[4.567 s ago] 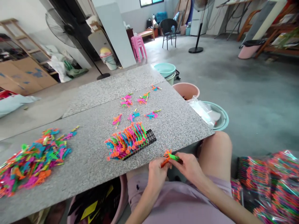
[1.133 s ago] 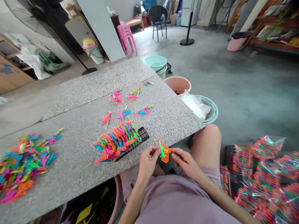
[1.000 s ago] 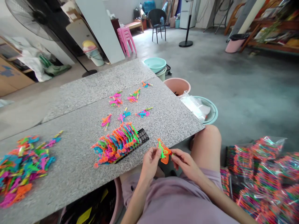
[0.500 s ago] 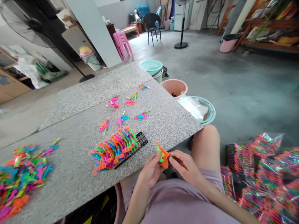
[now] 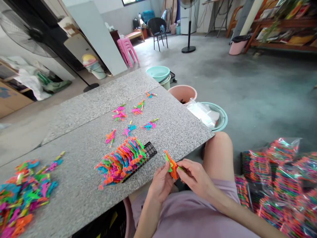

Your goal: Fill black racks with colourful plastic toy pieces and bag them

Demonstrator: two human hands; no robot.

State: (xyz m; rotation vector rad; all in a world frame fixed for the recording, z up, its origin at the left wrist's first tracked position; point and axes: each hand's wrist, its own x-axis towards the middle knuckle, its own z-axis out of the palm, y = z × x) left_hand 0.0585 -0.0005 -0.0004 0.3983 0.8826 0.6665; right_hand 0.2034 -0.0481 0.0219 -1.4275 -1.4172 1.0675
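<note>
Above my lap, just off the table's front edge, both hands hold a small orange and green plastic toy (image 5: 174,169); its exact kind is unclear. My left hand (image 5: 161,182) pinches its green side between thumb and fingers. At its other side, my right hand (image 5: 194,174) closes thumb and fingertips on a yellow-green piece that touches the toy. To the left on the table, a black plastic grid tray (image 5: 150,149) carries a tight row of similar colourful toys (image 5: 121,160). Its right end shows bare grid.
A heap of loose toys (image 5: 29,190) covers the table's left part. Several small toy clusters (image 5: 128,129) lie beyond the tray. Basins, one pink (image 5: 183,90) and one teal (image 5: 224,120) with plastic bags, stand by the table's right edge. Clear bags of packed toys (image 5: 287,178) lie at my right.
The toy has turned slightly in my fingers, so its orange side looks narrower. My right hand has shifted a little left, closer to it. The view has tilted slightly; the table items look unmoved.
</note>
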